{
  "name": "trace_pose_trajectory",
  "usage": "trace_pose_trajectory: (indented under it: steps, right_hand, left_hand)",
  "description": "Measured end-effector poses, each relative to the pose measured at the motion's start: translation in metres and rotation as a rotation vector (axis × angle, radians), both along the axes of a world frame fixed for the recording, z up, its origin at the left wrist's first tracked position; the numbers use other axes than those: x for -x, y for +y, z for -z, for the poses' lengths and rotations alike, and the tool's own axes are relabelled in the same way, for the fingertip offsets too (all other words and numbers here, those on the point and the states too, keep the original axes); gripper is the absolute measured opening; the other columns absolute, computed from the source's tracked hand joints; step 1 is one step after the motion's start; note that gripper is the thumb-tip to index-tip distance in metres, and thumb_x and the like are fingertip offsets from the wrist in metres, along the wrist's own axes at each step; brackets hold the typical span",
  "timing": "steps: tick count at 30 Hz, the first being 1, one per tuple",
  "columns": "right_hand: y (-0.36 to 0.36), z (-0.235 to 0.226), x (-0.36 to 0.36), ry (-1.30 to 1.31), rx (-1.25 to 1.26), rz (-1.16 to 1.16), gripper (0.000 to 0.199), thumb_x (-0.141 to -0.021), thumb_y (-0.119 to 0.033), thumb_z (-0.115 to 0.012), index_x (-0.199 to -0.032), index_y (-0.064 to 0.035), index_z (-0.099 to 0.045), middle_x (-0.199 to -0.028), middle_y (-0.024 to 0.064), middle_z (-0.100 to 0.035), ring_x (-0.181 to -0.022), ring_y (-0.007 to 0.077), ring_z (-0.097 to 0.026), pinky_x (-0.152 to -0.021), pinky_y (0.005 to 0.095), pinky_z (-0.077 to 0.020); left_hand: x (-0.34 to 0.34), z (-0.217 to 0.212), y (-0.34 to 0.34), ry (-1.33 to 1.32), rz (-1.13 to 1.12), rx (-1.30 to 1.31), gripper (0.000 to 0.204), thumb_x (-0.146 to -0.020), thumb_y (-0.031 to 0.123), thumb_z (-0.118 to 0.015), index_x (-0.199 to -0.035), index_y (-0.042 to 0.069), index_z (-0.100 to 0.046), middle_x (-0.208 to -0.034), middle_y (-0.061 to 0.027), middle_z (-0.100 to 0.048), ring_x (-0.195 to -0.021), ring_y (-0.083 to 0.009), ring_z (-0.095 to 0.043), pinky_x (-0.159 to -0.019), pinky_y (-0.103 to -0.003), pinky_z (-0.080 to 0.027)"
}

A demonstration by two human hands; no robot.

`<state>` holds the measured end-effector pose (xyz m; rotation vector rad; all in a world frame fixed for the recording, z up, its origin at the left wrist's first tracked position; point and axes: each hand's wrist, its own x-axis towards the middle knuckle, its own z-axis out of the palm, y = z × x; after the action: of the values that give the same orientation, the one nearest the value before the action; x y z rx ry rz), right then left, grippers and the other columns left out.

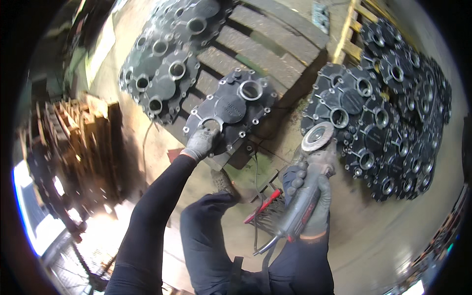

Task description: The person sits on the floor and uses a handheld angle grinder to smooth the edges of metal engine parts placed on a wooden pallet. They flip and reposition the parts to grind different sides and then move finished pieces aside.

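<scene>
My left hand (200, 142), in a grey glove, hooks its fingers into the near round opening of a black cast metal cover (230, 109). The cover lies on a wooden pallet (265, 34), with bolt lugs round its edge and a second, larger opening at its far right. In my gloved right hand (318, 206) is an angle grinder (300, 206), fingers wrapped round its body. Its pale flap disc (317, 136) points up and away from me, apart from the cover on the pallet.
Similar black covers (157, 73) are piled at the pallet's far left. More covers (373, 128) stand stacked on the right, by a yellow wooden pallet (346, 32). Below the pallet are a red-handled tool (263, 205) and a cable (256, 196). Wooden pallets (78, 147) stand at left.
</scene>
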<state>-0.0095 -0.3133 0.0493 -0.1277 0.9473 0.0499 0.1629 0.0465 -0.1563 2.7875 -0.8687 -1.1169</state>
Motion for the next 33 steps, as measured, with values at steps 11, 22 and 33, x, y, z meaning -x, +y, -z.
trace_pose_trajectory:
  steps: [11, 22, 33]
  right_hand:
    - [0.092, 0.038, -0.048, -0.211, 0.011, -0.271, 0.071, -0.097, -0.037, -0.077, -0.149, 0.0018, -0.048, -0.118, 0.0111, -0.066, -0.102, 0.0214, -0.071, -0.088, 0.0354, -0.0637]
    - [0.106, 0.079, -0.021, -0.527, 0.237, -0.348, 0.076, -0.106, -0.037, -0.069, -0.155, 0.0125, -0.038, -0.118, 0.0165, -0.066, -0.099, 0.0255, -0.073, -0.087, 0.0446, -0.0642]
    - [0.100, 0.081, 0.036, -0.773, 0.488, -0.416, 0.070, -0.099, -0.034, -0.075, -0.152, 0.0048, -0.051, -0.121, 0.0168, -0.071, -0.106, 0.0271, -0.075, -0.093, 0.0376, -0.0641]
  left_hand:
    - [0.055, 0.078, 0.087, -0.104, -0.007, 0.179, 0.034, -0.096, 0.022, -0.069, -0.127, 0.012, -0.061, -0.112, -0.0173, -0.073, -0.113, -0.0381, -0.068, -0.100, -0.047, -0.054]
    - [0.093, 0.014, 0.145, -0.383, -0.189, 0.199, 0.021, -0.105, 0.031, -0.066, -0.116, 0.014, -0.071, -0.089, -0.0119, -0.074, -0.088, -0.0341, -0.072, -0.083, -0.047, -0.056]
    - [0.136, -0.111, 0.108, -0.439, -0.304, 0.182, 0.040, -0.106, 0.043, -0.064, -0.111, 0.005, -0.072, -0.095, -0.0251, -0.075, -0.092, -0.0458, -0.073, -0.085, -0.054, -0.056]
